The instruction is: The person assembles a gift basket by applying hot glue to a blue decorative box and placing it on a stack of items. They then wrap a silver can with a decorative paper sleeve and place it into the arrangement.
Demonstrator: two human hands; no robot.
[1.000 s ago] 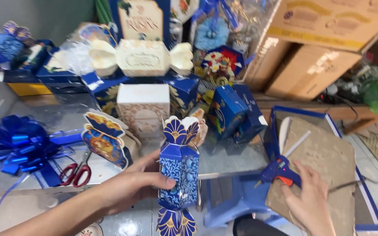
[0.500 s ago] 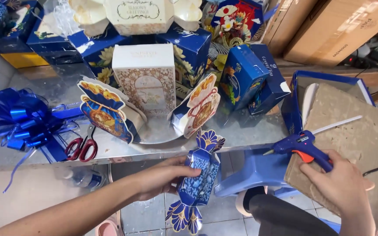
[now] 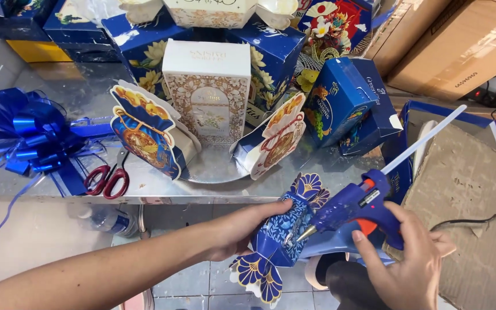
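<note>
From the head camera we see our left hand (image 3: 242, 229) grasping a blue candy-shaped gift box (image 3: 279, 235) with fanned floral ends, held tilted just below the front edge of the shiny surface (image 3: 58, 183). Our right hand (image 3: 403, 261) is clenched around the grip of a blue glue gun (image 3: 354, 208), whose metal tip touches the box's side. On the surface lie red-handled scissors (image 3: 107, 181) beside a blue ribbon bow (image 3: 21, 135), with decorated gift boxes (image 3: 213, 92) standing behind, and torn cardboard (image 3: 472, 195) at right.
</note>
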